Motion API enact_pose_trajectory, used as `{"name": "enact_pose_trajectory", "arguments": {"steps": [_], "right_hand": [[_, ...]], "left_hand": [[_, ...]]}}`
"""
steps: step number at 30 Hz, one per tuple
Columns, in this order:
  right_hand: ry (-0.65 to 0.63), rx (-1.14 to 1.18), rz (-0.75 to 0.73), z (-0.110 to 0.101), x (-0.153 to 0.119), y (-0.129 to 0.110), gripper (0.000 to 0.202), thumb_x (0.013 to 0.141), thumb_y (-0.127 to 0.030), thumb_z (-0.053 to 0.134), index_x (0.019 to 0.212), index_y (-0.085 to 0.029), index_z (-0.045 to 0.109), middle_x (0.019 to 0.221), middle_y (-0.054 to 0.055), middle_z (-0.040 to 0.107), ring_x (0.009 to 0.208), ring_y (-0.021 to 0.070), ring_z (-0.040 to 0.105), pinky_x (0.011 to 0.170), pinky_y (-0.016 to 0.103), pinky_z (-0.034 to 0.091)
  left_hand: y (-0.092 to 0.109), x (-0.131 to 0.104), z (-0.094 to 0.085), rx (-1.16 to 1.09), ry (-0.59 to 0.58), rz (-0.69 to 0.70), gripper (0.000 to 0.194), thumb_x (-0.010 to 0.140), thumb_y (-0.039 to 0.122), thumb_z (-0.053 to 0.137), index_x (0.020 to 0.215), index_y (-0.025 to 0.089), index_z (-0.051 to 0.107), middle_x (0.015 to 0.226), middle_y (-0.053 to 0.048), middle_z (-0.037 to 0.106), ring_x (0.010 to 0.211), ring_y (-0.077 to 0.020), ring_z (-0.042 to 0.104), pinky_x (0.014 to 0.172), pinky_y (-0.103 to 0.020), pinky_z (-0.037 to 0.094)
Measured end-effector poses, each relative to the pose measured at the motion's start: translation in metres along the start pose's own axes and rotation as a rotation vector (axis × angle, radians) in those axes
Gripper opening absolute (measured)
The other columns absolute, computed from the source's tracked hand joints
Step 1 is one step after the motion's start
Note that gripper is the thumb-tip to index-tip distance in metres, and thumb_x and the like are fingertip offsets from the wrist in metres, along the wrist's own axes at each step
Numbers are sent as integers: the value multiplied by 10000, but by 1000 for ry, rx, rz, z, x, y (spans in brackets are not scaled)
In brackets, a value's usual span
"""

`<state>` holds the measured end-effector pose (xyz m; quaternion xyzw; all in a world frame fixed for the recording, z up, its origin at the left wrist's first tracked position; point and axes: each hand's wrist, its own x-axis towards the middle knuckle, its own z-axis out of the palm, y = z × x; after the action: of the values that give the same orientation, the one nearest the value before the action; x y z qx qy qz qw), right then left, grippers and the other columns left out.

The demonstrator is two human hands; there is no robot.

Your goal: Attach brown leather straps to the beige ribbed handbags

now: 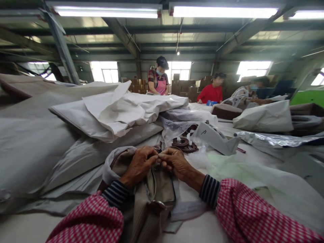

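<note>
Two hands pinch at the top of a beige handbag (154, 199) on a cluttered bench (227, 229).

The left hand (138, 166) and right hand (174, 162) meet fingertip to fingertip, fingers clenched on a small fitting at the bag's top edge; what it is cannot be told. The bag lies between the forearms, partly in a white dust cover (113, 162). Just beyond sit brown leather straps (184, 144) and a white pouch (215, 138) with a small dark logo, unreadable. Three people work at the far end.

head camera looks forward, down, close over hands (157, 163).
</note>
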<state>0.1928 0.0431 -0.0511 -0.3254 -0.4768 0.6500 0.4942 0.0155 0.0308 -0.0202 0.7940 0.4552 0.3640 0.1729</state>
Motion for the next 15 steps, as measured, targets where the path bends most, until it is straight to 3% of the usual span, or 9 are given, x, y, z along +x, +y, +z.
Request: {"name": "enact_pose_trajectory", "arguments": {"steps": [4, 7, 9, 12, 15], "right_hand": [[-56, -308, -39, -13, 5, -27, 279, 708, -387, 823, 760, -149, 687, 627, 7, 678, 460, 85, 510, 408, 191, 291], [-3, -656, -240, -34, 3, -56, 170, 809, -315, 709, 815, -146, 729, 624, -4, 654, 543, 117, 554, 514, 225, 367], [1, -935, -332, -49, -4, -69, 146, 845, -278, 685, 816, -145, 740, 722, 19, 691, 658, 142, 596, 611, 253, 402], [-86, -1340, -287, -65, -19, -70, 157, 878, -286, 713, 926, -143, 755, 899, 67, 729, 820, 194, 624, 708, 288, 406], [-157, -1562, -284, -67, -26, -58, 245, 930, -268, 672, 1149, -164, 712, 1134, 111, 702, 1035, 248, 614, 811, 314, 423]], "left_hand": [[6, -3, -3, 132, -9, 48, 146, 918, 252, 606, 958, 190, 732, 994, -74, 710, 1013, -281, 619, 971, -457, 425], [20, -12, -11, 465, 3, 129, 374, 868, 192, 652, 1239, 227, 677, 1257, -95, 682, 1193, -339, 558, 1013, -512, 439], [30, -21, -18, 676, -15, 128, 506, 838, 205, 671, 1341, 201, 613, 1320, -133, 643, 1208, -378, 542, 980, -537, 478], [41, -31, -26, 772, -131, 67, 604, 871, 264, 632, 1442, 110, 510, 1345, -206, 620, 1191, -387, 589, 949, -513, 530], [45, -34, -26, 784, -240, -4, 642, 907, 261, 574, 1502, 78, 419, 1354, -240, 629, 1194, -389, 636, 944, -492, 537]]}}
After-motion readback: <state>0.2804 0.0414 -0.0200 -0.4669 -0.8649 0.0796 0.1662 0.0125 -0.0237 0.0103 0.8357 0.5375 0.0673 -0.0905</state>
